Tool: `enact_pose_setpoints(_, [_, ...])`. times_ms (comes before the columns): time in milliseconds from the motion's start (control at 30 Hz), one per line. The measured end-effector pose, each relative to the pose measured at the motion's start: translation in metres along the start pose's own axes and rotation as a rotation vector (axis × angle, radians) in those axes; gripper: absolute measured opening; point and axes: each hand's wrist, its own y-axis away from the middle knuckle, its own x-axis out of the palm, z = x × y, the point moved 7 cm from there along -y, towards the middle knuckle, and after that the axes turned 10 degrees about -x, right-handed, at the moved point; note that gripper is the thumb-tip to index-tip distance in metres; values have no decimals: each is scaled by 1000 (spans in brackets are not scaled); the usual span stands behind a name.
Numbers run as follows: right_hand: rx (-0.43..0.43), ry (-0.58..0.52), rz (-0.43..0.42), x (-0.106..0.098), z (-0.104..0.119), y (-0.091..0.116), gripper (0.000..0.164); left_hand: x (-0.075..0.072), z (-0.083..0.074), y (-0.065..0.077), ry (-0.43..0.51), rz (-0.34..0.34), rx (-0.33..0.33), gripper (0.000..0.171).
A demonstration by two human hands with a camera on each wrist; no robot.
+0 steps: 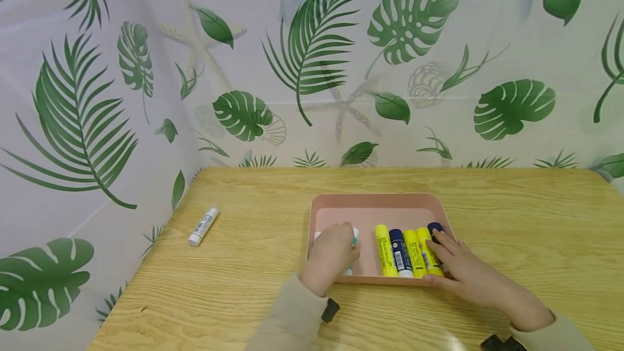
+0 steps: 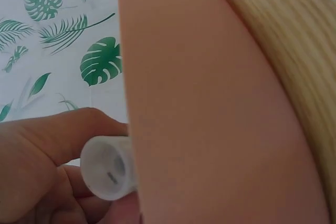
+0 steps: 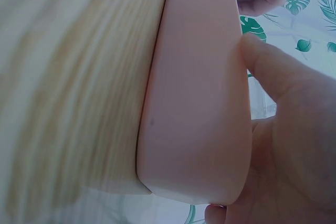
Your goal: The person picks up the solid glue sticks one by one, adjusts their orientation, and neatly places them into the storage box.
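A shallow pink tray (image 1: 375,200) lies on the table. In its left part my left hand (image 1: 331,256) pinches a white-and-teal glue stick (image 1: 355,238), mostly hidden by the fingers; the left wrist view shows its hollow white end (image 2: 100,169) between thumb and fingers. Another white end (image 1: 317,235) peeks out left of this hand. On the tray's right side stand in a row a yellow glue stick (image 1: 386,253), a dark blue one (image 1: 400,251), two more yellow ones (image 1: 414,253) and a dark blue one (image 1: 435,227). My right hand (image 1: 463,272) rests over the last ones, its thumb touching the front rim.
A white glue stick (image 1: 203,226) lies by itself on the wooden table (image 1: 234,297), left of the tray. Behind and to the left hangs a white cloth (image 1: 322,140) printed with green leaves.
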Motion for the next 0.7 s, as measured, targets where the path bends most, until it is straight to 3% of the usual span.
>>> enact_pose_setpoints(700, [5, -15, 1, 0, 0, 1, 74, 14, 0, 0, -122, 67, -39, 15])
